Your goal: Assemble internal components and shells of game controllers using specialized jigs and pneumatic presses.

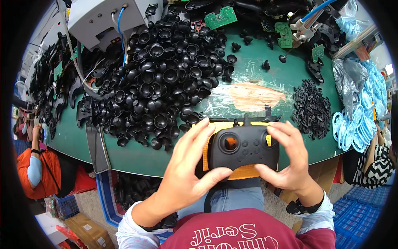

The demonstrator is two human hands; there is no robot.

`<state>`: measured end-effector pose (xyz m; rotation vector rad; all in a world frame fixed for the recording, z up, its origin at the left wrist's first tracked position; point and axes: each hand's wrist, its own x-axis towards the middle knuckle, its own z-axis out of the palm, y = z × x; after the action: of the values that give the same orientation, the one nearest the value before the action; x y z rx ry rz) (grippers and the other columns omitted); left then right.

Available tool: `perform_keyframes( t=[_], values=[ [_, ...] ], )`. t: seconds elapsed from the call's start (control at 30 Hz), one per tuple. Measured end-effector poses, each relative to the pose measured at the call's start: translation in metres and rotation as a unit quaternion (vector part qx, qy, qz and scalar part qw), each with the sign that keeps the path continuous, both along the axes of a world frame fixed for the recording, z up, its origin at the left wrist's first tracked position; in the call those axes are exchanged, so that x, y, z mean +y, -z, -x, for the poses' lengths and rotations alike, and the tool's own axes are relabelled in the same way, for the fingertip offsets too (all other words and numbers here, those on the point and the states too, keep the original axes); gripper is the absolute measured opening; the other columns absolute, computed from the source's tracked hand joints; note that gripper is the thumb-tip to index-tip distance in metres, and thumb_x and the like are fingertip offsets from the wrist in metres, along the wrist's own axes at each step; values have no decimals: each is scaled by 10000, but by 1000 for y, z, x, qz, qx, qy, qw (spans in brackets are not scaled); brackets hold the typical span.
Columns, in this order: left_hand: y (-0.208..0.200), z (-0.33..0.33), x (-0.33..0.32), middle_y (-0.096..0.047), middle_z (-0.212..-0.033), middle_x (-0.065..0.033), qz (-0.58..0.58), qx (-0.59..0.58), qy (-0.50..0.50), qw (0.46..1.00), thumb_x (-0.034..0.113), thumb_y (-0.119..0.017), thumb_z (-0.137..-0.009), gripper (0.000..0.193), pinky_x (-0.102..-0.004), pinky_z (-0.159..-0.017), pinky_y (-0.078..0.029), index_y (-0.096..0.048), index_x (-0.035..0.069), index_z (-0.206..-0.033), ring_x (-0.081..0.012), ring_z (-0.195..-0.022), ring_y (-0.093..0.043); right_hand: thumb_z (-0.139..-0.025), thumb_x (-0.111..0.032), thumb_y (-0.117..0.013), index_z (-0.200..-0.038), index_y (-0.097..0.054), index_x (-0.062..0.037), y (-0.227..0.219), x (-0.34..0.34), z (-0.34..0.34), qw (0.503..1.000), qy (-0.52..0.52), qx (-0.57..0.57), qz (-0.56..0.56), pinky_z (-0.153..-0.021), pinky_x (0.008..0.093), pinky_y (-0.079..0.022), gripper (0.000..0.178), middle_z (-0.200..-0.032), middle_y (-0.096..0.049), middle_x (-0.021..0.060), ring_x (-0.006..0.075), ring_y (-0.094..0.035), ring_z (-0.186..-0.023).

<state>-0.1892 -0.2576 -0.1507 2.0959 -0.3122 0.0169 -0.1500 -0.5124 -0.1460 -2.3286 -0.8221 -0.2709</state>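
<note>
A black game controller shell [246, 155] lies face up on a yellow-orange holder [243, 173] at the table's front edge. Orange shows through its left round hole, and yellow through the opening at its right. My left hand [184, 168] is closed around the left side, fingers along the upper left edge and thumb at the lower left grip. On the other side, my right hand [293, 162] has its fingers on the upper right corner and its thumb by the lower right grip. The shell's underside is hidden.
A large heap of black domed caps [170, 74] covers the table's left half. Small black parts [313, 110] are piled at right, beside light blue rings [360, 124]. Green circuit boards [220, 18] and a grey machine box [103, 20] stand behind. Co-workers sit at both sides.
</note>
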Motion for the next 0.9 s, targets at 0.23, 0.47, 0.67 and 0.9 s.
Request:
perform_keyframes(
  t=[0.23,0.47,0.67,0.9],
  values=[
    [14,3,-16,-490,-1346,-203,-43,4,-11,999,174,-841,-720,756,-421,-1033,-410,-482,-12,-1358,-344,-1250,-491,-622,-236,-849,-1251,-587,-68,18,2,5,999,-7,7,36,-1026,560,-375,702,-1235,-561,164,345,-558,-1118],
    [9,-1,-20,-512,-1287,-185,-50,45,-21,998,144,-823,-725,699,-414,-984,-432,-489,-2,-1322,-351,-1168,-512,-690,-295,-840,-1235,-578,-84,15,-2,-7,990,-22,141,0,-1044,485,-375,641,-1304,-537,167,374,-529,-1158],
    [8,15,-30,-508,-1143,-188,-42,-112,-10,993,52,-825,-643,798,-428,-897,-422,-455,25,-1350,-366,-1051,-495,-721,-96,-821,-1204,-566,-13,1,13,13,956,-31,233,-176,-939,378,-469,553,-1150,-606,181,301,-581,-1106],
    [-5,20,-39,-673,-1070,-165,88,-90,17,992,21,-776,-734,380,-346,-838,-519,-659,-15,-1093,-283,-971,-660,-700,-30,-817,-1095,-642,3,6,16,27,972,-78,97,-198,-811,342,-529,433,-1019,-667,139,277,-661,-924]
  ],
)
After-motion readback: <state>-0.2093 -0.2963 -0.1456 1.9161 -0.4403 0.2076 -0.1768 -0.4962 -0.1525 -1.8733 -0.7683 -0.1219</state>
